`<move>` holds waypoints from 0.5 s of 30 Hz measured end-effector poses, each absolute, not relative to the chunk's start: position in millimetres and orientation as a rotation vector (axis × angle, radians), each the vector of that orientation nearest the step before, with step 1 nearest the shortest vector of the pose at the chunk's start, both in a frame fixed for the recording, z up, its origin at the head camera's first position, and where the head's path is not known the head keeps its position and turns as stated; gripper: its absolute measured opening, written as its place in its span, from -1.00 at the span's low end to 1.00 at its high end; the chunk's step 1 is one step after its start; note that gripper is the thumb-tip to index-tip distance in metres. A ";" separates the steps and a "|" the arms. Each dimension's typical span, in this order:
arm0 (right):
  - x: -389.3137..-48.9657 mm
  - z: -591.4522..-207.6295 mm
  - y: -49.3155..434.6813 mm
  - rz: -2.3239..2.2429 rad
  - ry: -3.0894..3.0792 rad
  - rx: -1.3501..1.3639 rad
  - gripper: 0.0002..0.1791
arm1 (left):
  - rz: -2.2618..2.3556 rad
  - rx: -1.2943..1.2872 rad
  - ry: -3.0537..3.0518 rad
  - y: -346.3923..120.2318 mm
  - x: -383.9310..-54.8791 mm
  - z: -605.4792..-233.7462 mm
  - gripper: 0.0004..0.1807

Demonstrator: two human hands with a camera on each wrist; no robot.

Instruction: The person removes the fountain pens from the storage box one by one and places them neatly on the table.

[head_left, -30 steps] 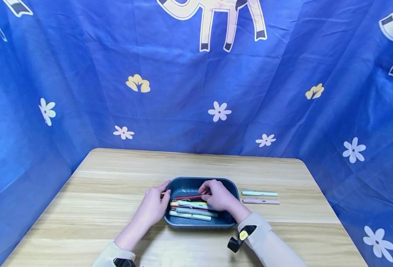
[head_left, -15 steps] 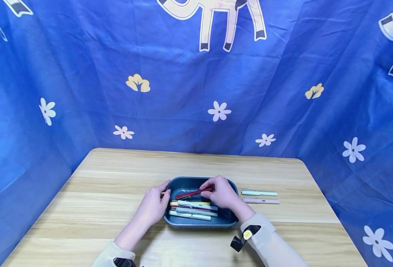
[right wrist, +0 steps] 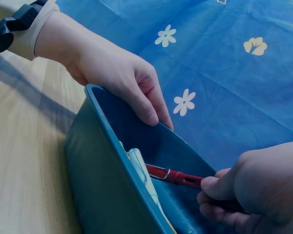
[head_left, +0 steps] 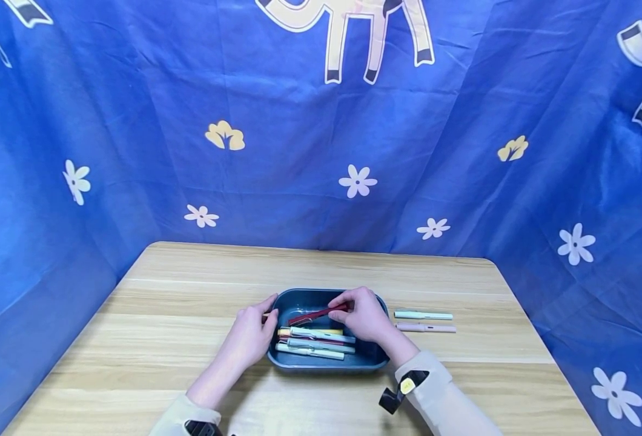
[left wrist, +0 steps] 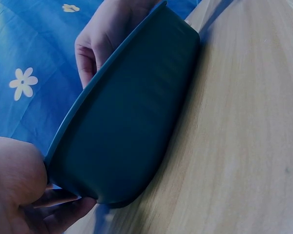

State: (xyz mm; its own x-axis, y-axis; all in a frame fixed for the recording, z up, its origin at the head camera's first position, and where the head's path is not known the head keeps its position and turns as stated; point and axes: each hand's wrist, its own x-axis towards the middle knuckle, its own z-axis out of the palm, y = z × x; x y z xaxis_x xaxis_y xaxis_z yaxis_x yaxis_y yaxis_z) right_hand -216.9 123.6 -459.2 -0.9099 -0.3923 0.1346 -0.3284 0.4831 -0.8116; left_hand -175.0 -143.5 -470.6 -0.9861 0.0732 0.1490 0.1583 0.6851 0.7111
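The right hand (head_left: 366, 316) pinches a slim dark red pen with a wire clip (head_left: 306, 318) inside a deep blue-green, round-cornered bin (head_left: 329, 367); its fingers cover the pen's far end, and whether the clip end touches anything is unclear. The left hand (head_left: 250, 333) grips the bin's left end, thumb at the rim, fingers partly hidden by the wall. Pale, glossy pens (head_left: 321, 357) lie heaped near the front wall, mostly covering a yellow pen (head_left: 334, 331); overlap makes counting them difficult. The left wrist view shows only the bin's outer wall, which conceals its contents. Beside the bin, a mint-green pen (head_left: 423, 315) and a pale lilac pen (head_left: 426, 327) lie on the wood-grain table (head_left: 190, 297).
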 end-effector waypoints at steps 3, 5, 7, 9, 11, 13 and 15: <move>-216.5 -460.0 124.5 -1.466 2.641 -0.624 -0.92 | -1.179 -0.195 -2.783 -143.7 -175.3 -470.7 -0.49; -216.5 -460.1 124.8 -1.494 2.635 -0.613 -0.92 | -1.169 -0.197 -2.781 -144.0 -175.2 -470.6 -0.49; -216.6 -460.6 125.0 -1.520 2.625 -0.598 -0.91 | -1.164 -0.198 -2.781 -144.1 -175.2 -470.3 -0.49; -216.8 -461.3 125.5 -1.535 2.618 -0.591 -0.91 | -1.163 -0.198 -2.782 -144.0 -175.1 -470.0 -0.49; -216.7 -462.6 126.6 -1.551 2.608 -0.585 -0.91 | -1.162 -0.199 -2.783 -143.8 -175.0 -469.8 -0.48; -216.1 -463.1 127.9 -1.569 2.597 -0.577 -0.91 | -1.161 -0.197 -2.784 -143.6 -175.0 -470.0 -0.48; -214.9 -463.4 129.6 -1.584 2.590 -0.572 -0.91 | -1.157 -0.196 -2.782 -143.4 -174.9 -470.3 -0.49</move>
State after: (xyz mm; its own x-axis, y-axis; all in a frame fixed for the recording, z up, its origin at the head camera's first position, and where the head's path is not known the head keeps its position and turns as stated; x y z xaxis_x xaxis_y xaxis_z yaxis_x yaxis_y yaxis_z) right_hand -214.9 129.6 -463.4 -0.9302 -0.3370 0.1456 -0.2832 0.4062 -0.8688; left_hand -174.9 -143.4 -470.3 -0.9842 0.0726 0.1614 0.1656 0.6989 0.6958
